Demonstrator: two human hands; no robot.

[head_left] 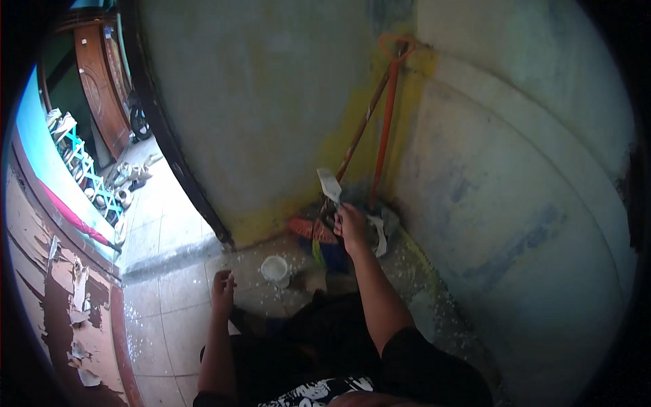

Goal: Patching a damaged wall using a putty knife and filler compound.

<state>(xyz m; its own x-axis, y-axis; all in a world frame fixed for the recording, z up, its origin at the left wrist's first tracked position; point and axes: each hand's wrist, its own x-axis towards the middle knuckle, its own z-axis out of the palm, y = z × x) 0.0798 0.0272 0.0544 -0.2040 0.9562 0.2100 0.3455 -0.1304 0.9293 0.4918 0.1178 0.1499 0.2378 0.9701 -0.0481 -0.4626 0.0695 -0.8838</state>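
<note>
My right hand (351, 227) is raised in front of the corner, its fingers wrapped round the handle of a putty knife (329, 184) with a broad, whitish blade pointing up. The blade is apart from the walls. Lower on the left, my left hand (223, 288) hangs over the tiles with loosely bent fingers, slightly apart, and nothing visible in them. A small white tub (275, 269) stands on the floor between my hands, nearer the left one. What lies inside it is too unclear to tell.
A brown pole (365, 125) and an orange long handle (388, 122) lean in the corner above an orange broom head (312, 230) and a dark heap. White flakes litter the tiled floor (183, 292). At left, a doorway opens toward a shoe rack (85, 166); a peeling door (68, 292) stands nearer.
</note>
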